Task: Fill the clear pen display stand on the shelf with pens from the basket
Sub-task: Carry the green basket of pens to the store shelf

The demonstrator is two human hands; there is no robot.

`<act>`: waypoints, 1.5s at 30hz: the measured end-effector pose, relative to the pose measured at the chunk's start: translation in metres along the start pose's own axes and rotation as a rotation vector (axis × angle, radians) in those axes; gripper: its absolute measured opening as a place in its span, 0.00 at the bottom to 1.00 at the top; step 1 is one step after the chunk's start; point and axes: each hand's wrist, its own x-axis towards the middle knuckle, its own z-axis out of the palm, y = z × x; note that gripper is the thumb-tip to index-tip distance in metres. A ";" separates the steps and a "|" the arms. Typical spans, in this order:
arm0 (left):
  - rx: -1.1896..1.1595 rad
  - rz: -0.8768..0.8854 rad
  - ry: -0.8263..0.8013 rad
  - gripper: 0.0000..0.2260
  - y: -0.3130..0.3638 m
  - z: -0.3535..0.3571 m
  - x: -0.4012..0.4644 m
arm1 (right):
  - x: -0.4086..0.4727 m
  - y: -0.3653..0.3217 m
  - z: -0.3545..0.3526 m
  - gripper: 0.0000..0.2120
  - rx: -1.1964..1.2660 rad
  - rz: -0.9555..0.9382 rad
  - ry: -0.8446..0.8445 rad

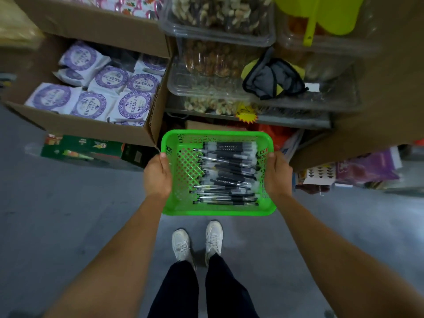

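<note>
A bright green plastic basket [218, 211] with lattice walls is held level above the grey floor, in front of my body. Several black and clear pens [226, 174] lie side by side in its right half. My left hand [157, 176] grips the basket's left rim, thumb over the top edge. My right hand [276, 174] grips the right rim the same way. No clear pen display stand shows in this view.
A cardboard box [91, 131] of purple-printed round packets stands at the left. Clear tubs of nuts [218, 31] and a grey cloth [273, 79] sit on the shelf ahead. A large cardboard panel [378, 111] stands at the right. My white shoes [197, 242] are on the floor below.
</note>
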 end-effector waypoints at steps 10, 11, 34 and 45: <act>-0.015 -0.066 0.129 0.19 -0.046 -0.113 -0.040 | -0.078 -0.073 0.029 0.13 -0.028 -0.175 -0.060; -0.004 -0.081 0.145 0.19 -0.056 -0.127 -0.044 | -0.089 -0.082 0.037 0.14 -0.035 -0.194 -0.063; 0.011 -0.478 0.583 0.21 -0.334 -0.473 -0.058 | -0.296 -0.369 0.354 0.16 -0.094 -0.556 -0.563; 0.028 -0.571 0.683 0.20 -0.409 -0.598 0.096 | -0.276 -0.554 0.523 0.16 -0.151 -0.652 -0.695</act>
